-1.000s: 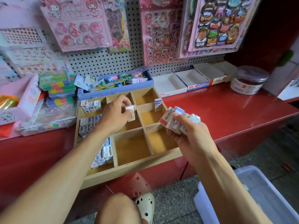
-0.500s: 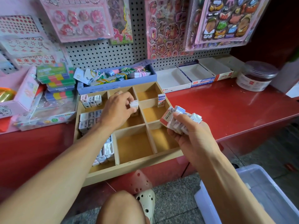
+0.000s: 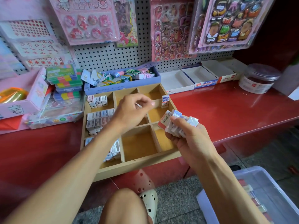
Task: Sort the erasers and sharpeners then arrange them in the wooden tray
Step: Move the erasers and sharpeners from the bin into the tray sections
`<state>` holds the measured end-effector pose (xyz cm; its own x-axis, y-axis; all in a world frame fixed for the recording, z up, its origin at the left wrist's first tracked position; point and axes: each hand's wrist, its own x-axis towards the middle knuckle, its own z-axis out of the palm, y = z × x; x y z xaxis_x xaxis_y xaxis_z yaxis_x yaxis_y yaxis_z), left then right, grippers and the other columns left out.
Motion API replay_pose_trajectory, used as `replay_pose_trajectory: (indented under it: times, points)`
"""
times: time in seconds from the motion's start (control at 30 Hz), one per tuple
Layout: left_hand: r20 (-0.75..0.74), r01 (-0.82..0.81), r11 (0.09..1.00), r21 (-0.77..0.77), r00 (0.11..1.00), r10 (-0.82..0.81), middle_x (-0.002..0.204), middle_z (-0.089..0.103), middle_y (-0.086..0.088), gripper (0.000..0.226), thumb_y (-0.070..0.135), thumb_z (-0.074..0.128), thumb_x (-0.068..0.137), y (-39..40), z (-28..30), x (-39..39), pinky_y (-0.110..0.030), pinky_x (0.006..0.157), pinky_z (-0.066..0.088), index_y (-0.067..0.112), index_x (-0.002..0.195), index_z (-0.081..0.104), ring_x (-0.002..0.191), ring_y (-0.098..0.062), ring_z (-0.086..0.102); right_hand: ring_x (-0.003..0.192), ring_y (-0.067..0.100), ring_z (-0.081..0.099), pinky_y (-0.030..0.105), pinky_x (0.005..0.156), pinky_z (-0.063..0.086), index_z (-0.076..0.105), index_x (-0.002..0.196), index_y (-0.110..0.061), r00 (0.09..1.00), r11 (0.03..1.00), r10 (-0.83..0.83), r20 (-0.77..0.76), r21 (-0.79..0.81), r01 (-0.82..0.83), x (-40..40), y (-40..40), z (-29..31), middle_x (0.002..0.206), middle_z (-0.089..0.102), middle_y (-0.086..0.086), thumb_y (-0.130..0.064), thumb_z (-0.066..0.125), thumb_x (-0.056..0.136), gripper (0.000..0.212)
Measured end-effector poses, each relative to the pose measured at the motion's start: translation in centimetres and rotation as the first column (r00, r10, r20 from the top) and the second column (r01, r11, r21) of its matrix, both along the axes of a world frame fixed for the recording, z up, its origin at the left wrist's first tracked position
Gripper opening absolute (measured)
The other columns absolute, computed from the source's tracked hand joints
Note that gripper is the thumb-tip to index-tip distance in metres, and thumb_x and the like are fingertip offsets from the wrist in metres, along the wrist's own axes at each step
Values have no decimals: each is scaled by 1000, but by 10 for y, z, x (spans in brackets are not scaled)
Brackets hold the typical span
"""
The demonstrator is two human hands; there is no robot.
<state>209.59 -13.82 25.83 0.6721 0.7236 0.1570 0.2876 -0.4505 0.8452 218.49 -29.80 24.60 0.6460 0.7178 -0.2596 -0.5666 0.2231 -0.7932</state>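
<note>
The wooden tray (image 3: 137, 165) lies on the red counter, divided into compartments. White sharpeners (image 3: 97, 101) fill its left column, with more sharpeners (image 3: 97, 122) in the cell below. One wrapped eraser (image 3: 165, 101) stands upright in the right column near the back. My left hand (image 3: 131, 113) hovers over the middle column with curled fingers, pinching a small white eraser (image 3: 138, 105) that shows only as a thin edge. My right hand (image 3: 189, 143) grips a bundle of wrapped erasers (image 3: 176, 120) above the tray's right column.
Behind the tray is a blue box of lanyards (image 3: 123, 85), then open white cardboard boxes (image 3: 174, 81) and a clear jar (image 3: 258, 80). Stationery boxes crowd the left. A clear plastic bin (image 3: 267, 188) sits on the floor at lower right. A pegboard with sticker sheets rises behind.
My left hand has carried the small eraser a little to the right and back, toward the upright eraser. My right hand keeps the bundle in place.
</note>
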Motion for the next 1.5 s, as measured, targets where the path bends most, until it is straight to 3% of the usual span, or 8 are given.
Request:
replay_pose_trajectory:
  times: [0.13,0.3,0.53,0.63,1.03,1.23,1.37,1.5]
  points:
    - [-12,314,921,-231,946,-325,85,66,6,22,10,67,90,-26,10,-7,-25,56,50,24,107,70,74,-13,67,89,29,73,30,70,60,68,107,4,999,999,40,32,-2,-40,-4,-2,-1,96,73,20,-3,66,88,21]
    - [-42,361,876,-321,918,-394,95,64,-18,29,2,67,89,-31,15,-16,-27,65,57,20,111,68,76,-16,71,76,23,71,29,62,58,70,101,3,997,997,26,74,-72,-21,-7,-8,-4,86,71,16,2,67,85,16]
    - [-168,109,992,-62,979,-118,77,63,0,22,8,78,75,-15,-5,-31,-40,72,52,22,84,64,66,-12,58,67,15,67,29,58,54,71,95,-1,997,991,-32,75,-128,42,-5,-14,-10,75,68,8,4,68,85,12]
    - [-266,9,998,65,964,8,71,61,7,22,19,82,72,-8,-12,-28,-30,65,45,23,78,62,60,-7,52,71,19,68,29,60,53,72,88,-5,994,988,-36,101,-143,51,-2,-19,-11,77,70,9,1,70,84,8]
    - [-442,146,953,264,897,-15,83,52,19,28,27,84,72,-12,-16,-21,-27,65,37,29,88,62,78,-5,50,80,26,64,40,71,51,71,96,-3,985,989,-23,171,-143,48,9,-25,-15,81,72,12,1,71,84,13]
    - [-63,148,985,-86,986,-153,90,72,-8,5,18,72,86,-25,10,-14,-23,60,50,18,91,74,72,-12,64,79,28,68,36,65,52,71,93,-5,961,987,41,273,-162,4,11,-23,-14,81,72,13,0,77,80,15]
    - [-41,328,922,-205,938,-343,79,69,-5,13,13,73,86,-41,23,0,-24,56,50,13,99,75,68,-12,61,70,22,67,30,55,50,67,98,2,914,985,99,395,-167,-34,14,-21,-6,76,70,11,-6,82,74,29]
    - [-17,342,915,-216,935,-354,83,71,-7,11,4,69,87,-41,26,12,-22,69,55,10,94,75,73,-10,64,77,28,67,45,78,56,69,87,-5,929,991,88,360,-123,-46,22,-23,-2,76,69,10,-12,79,67,23]
